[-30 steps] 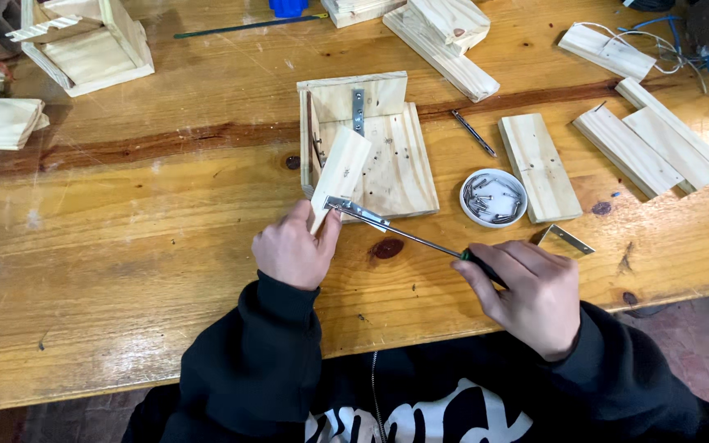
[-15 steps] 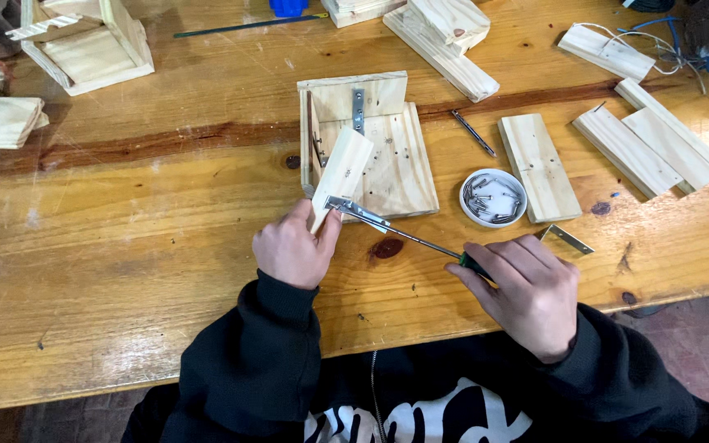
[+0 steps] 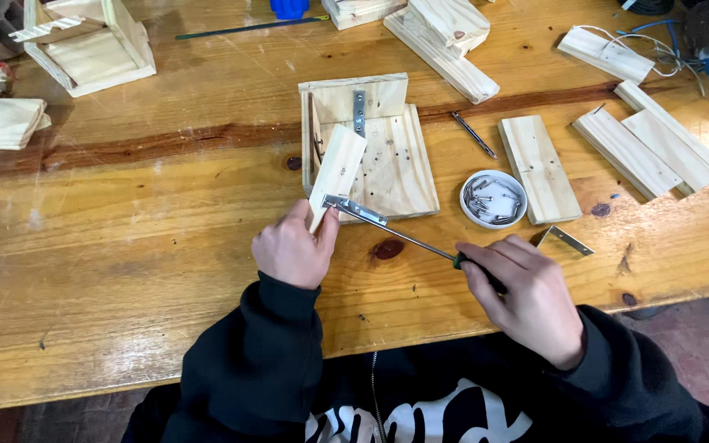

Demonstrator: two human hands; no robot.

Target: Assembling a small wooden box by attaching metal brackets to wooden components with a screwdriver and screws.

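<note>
My left hand (image 3: 291,246) grips the near end of a short pale wooden slat (image 3: 338,171), tilted up over a flat wooden panel (image 3: 387,156). A metal angle bracket (image 3: 356,210) lies against the slat's near end. My right hand (image 3: 523,295) is closed around the handle of a screwdriver (image 3: 420,240). Its thin shaft runs up and left to the bracket. A second metal bracket (image 3: 359,111) sits on the panel's far part.
A small white dish of screws (image 3: 492,198) stands right of the panel, beside a wooden slat (image 3: 539,167). A loose angle bracket (image 3: 564,239) and a nail-like rod (image 3: 473,134) lie nearby. More wood pieces (image 3: 646,139) and a box frame (image 3: 92,45) fill the back.
Both hands keep their grip. The right hand has turned slightly on the screwdriver handle; the slat and bracket stay in place.
</note>
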